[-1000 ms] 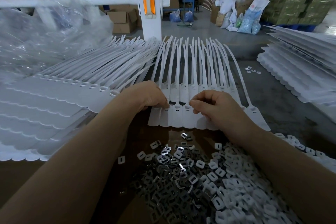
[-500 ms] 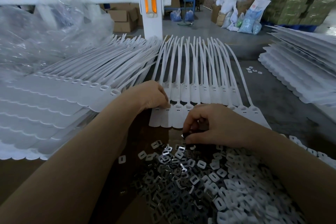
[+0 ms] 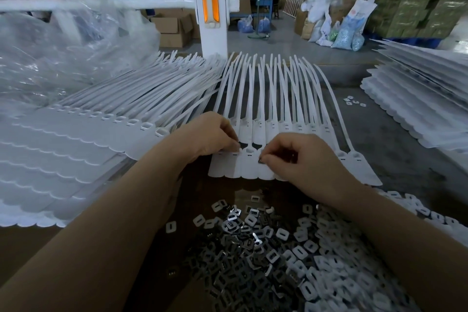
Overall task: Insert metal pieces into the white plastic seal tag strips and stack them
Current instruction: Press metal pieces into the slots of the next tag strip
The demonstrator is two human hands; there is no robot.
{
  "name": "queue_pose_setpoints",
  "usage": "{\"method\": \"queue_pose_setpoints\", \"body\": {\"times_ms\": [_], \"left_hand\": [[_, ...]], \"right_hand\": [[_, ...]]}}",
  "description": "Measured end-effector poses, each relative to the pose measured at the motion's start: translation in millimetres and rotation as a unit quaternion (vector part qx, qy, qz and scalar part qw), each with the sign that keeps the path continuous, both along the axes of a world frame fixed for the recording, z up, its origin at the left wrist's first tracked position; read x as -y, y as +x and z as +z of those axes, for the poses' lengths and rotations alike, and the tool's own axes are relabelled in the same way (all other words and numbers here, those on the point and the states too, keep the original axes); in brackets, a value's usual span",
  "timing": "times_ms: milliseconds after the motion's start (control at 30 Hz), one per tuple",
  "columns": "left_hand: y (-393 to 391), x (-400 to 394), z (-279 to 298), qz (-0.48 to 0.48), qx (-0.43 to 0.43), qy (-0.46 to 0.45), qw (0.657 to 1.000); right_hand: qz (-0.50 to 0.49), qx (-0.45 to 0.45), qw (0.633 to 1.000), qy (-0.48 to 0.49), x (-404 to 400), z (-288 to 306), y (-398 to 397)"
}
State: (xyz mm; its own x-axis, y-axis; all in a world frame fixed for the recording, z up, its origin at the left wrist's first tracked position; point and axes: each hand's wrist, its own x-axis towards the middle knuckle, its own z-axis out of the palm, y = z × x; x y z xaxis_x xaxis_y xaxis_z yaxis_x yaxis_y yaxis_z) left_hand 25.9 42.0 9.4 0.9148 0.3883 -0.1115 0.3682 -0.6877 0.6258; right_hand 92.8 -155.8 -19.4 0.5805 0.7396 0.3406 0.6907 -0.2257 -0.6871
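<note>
A row of white seal tag strips [image 3: 249, 167] lies in front of me, their tails fanning away toward the far edge. My left hand [image 3: 210, 135] pinches the left end of the row at the tag heads. My right hand [image 3: 301, 157] pinches a small metal piece [image 3: 260, 160] at its fingertips, right over a tag head in the middle of the row. A heap of loose metal pieces [image 3: 255, 251] lies nearer to me, between my forearms.
A tall stack of tag strips [image 3: 76, 149] fills the left side, another stack [image 3: 417, 99] the right. Crumpled clear plastic [image 3: 63, 50] lies at the back left. A white post [image 3: 211, 7] stands behind the strips. White plastic bits [image 3: 336, 276] mix into the heap's right side.
My right hand dipped down to the heap of metal pieces, took one, and has come back up to the tag heads. My left hand stayed on the row.
</note>
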Motion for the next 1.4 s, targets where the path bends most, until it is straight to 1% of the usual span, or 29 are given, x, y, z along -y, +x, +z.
{"method": "queue_pose_setpoints", "body": {"times_ms": [33, 100, 200, 267, 367, 500, 600, 700, 800, 900, 1067, 1300, 1400], "left_hand": [[-1, 0, 2, -0.014, 0.012, 0.005, 1.000], [-1, 1, 6, -0.053, 0.022, 0.002, 0.998], [-2, 7, 10, -0.105, -0.003, -0.025, 0.994], [0, 11, 10, -0.120, -0.013, -0.053, 0.991], [0, 15, 11, -0.116, -0.037, -0.141, 0.983], [0, 14, 10, -0.093, -0.056, -0.256, 0.961], [1, 14, 8, -0.075, -0.055, -0.313, 0.945], [1, 15, 8, -0.056, -0.041, -0.348, 0.935], [1, 17, 8, -0.054, -0.020, -0.346, 0.937], [0, 18, 9, -0.056, -0.003, -0.309, 0.949], [-1, 16, 10, -0.066, 0.012, -0.261, 0.963], [-1, 16, 11, -0.083, -0.001, -0.279, 0.957], [-1, 18, 12, -0.088, -0.002, -0.253, 0.964]], "right_hand": [[-0.029, 0.021, 0.999, 0.007, 0, -1, 1], [-0.066, 0.079, 0.995, -0.016, -1, -2, 2], [-0.073, 0.131, 0.987, -0.052, -1, -5, 1], [-0.070, 0.144, 0.987, -0.032, -2, -5, -1], [-0.064, 0.165, 0.984, 0.007, -2, -3, -2], [-0.075, 0.178, 0.980, 0.041, -1, -3, 0], [-0.074, 0.188, 0.978, 0.057, -2, -5, 1], [-0.063, 0.171, 0.981, 0.064, -2, -6, 1], [-0.061, 0.129, 0.988, 0.065, -3, -7, 1], [-0.065, 0.080, 0.992, 0.072, -4, -8, 1], [-0.070, 0.056, 0.994, 0.057, -5, -7, 2], [-0.070, 0.030, 0.995, 0.058, -6, -8, 3], [-0.064, 0.020, 0.996, 0.051, -6, -8, 1]]}}
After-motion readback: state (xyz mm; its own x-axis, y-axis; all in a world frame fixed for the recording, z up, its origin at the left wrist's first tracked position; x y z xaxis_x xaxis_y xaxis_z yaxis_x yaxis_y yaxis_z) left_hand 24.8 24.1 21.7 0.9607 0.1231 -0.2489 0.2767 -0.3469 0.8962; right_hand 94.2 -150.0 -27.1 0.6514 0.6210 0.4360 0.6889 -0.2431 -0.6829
